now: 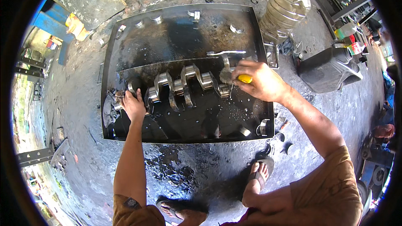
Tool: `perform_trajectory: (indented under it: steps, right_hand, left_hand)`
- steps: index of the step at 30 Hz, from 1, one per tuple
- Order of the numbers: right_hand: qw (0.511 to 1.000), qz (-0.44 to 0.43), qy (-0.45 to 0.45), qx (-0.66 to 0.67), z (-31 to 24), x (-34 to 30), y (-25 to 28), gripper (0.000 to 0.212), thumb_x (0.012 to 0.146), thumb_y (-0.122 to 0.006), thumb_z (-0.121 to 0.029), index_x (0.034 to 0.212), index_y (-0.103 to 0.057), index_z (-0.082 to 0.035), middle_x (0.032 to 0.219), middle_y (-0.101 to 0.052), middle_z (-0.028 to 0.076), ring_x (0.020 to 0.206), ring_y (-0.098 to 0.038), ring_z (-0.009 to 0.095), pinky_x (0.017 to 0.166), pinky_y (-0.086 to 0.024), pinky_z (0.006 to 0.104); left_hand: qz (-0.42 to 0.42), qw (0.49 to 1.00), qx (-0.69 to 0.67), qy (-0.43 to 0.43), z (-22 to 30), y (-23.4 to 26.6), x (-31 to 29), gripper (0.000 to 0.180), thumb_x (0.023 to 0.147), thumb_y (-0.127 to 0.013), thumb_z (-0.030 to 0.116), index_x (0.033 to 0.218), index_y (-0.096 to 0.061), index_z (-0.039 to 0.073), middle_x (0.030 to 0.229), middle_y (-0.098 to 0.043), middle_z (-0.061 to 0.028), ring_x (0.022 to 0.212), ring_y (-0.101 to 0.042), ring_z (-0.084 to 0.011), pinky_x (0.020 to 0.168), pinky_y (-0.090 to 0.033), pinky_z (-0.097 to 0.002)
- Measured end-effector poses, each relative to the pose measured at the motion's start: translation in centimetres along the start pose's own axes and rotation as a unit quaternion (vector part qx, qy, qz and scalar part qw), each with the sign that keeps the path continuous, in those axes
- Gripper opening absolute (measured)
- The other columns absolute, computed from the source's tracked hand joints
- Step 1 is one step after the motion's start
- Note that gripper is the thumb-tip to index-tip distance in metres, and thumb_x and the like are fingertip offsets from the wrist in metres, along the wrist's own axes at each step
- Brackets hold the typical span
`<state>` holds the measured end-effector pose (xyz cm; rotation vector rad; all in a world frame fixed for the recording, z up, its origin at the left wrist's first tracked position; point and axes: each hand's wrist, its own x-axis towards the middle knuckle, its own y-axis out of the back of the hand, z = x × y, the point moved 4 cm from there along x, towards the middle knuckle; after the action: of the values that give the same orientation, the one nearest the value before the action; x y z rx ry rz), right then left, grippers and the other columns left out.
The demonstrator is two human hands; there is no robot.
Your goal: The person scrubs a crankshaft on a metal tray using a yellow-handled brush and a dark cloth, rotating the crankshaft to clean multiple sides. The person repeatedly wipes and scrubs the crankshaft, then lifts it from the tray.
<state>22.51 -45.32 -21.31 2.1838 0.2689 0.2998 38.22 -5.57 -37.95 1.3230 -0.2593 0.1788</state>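
Observation:
A shiny metal crankshaft [191, 72] lies across a shallow black metal tray [184, 139], which is wet with dark liquid. At its left end my left hand [134, 106] is closed round the shaft. My right hand [266, 83] is closed on a tool with a yellow handle [245, 78], held at the crankshaft's right end. The tool's working end is hard to make out there. A crumpled grey rag [109, 108] lies beside my left hand. Beyond my right hand a slim white strip [226, 52], shaped like a toothbrush, rests in the tray.
Half-round metal bearing shells [237, 29] lie around the tray, with more on the floor near my right foot. A big cloudy plastic bottle [287, 10] stands past the far right corner. A black jerrycan [328, 69] lies at the right. My sandalled feet [258, 175] are close to the near edge.

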Motion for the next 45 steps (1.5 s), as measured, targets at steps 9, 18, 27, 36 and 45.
perform_trajectory:
  steps: [9,18,27,36,45]
  right_hand:
    - [0.981,-0.179,-0.08,-0.015,1.6,-2.0,-2.4,0.022,0.083,-0.072,-0.017,0.1,-0.068,-0.003,0.101,-0.068,0.019,0.097,-0.066,0.038,0.089,-0.053,0.0457]
    - [0.999,0.027,-0.026,-0.008,1.5,-0.8,1.6,0.016,0.085,-0.073,-0.014,0.096,-0.066,-0.005,0.097,-0.065,0.011,0.092,-0.067,0.034,0.083,-0.056,0.0409]
    - [0.988,-0.15,-0.022,0.022,1.4,-2.7,-2.3,0.021,0.08,-0.076,-0.011,0.098,-0.069,-0.005,0.099,-0.065,0.012,0.096,-0.067,0.033,0.086,-0.056,0.04]
    - [0.954,-0.241,-0.1,-0.151,1.5,-5.5,-6.8,0.04,0.08,-0.074,-0.016,0.119,-0.065,-0.017,0.113,-0.057,0.008,0.097,-0.067,0.03,0.087,-0.058,0.0384]
    - [0.929,-0.304,-0.151,-0.149,2.4,-4.7,-6.9,0.05,0.081,-0.07,-0.008,0.128,-0.063,-0.022,0.123,-0.056,0.011,0.105,-0.066,0.031,0.097,-0.053,0.0418]
  left_hand:
    - [0.015,1.0,0.003,-0.005,0.2,0.1,-0.1,0.044,0.1,-0.052,0.041,0.105,-0.053,-0.003,0.104,-0.065,-0.0226,0.107,-0.057,-0.0406,0.109,-0.032,-0.054]
    - [-0.002,1.0,0.0,-0.01,0.0,-0.2,-0.1,0.045,0.1,-0.053,0.042,0.105,-0.053,-0.003,0.105,-0.065,-0.0229,0.107,-0.058,-0.0409,0.109,-0.033,-0.0536]
    - [0.002,1.0,-0.005,-0.005,0.0,0.0,-0.2,0.046,0.1,-0.052,0.043,0.108,-0.053,-0.002,0.107,-0.065,-0.0225,0.109,-0.057,-0.0405,0.109,-0.033,-0.054]
    - [0.026,0.999,-0.019,-0.007,0.1,0.1,-0.2,0.045,0.099,-0.053,0.043,0.103,-0.055,-0.002,0.101,-0.065,-0.0239,0.104,-0.058,-0.0424,0.106,-0.034,-0.0552]
    - [-0.01,1.0,-0.022,0.015,0.6,0.5,-0.4,0.043,0.1,-0.053,0.041,0.105,-0.055,-0.001,0.108,-0.065,-0.0223,0.112,-0.057,-0.0401,0.11,-0.031,-0.0541]
